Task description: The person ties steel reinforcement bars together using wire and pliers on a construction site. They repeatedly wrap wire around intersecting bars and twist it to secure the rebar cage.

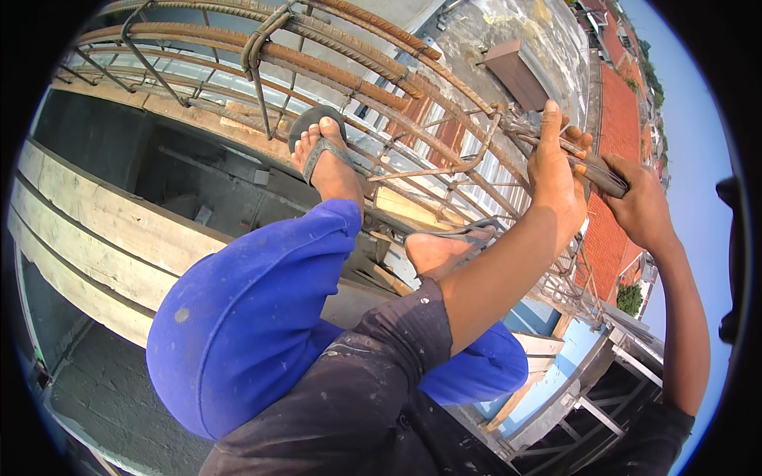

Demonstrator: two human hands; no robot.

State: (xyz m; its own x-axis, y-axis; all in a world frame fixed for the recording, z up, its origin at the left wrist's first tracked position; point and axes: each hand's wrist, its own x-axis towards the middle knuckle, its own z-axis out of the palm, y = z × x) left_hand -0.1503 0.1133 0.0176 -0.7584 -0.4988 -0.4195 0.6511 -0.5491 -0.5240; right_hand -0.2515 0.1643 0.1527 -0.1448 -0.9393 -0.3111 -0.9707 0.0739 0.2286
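A bundle of thin dark wire point(598, 172) stretches between my two hands at the upper right. My left hand point(556, 157) has its fingers curled around the bundle, with the thumb pointing up. At the bundle's right end, my right hand point(637, 196) grips it. Beside my left hand, more wire lies against a corner of the rusty rebar cage point(470, 160), whose long ribbed bars and bent stirrups run to the upper left. My left foot, in a flip-flop point(321, 143), is against the cage; my right foot point(440, 253) is lower, near its bars.
Pale wooden boards point(113, 220) border a deep dark opening point(202, 172) on the left. A brown block-like object point(521, 74) stands on a weathered concrete surface beyond my left hand. Red tiled roofs point(619, 119) lie far below at the right. White metal framing point(601, 413) is at the lower right.
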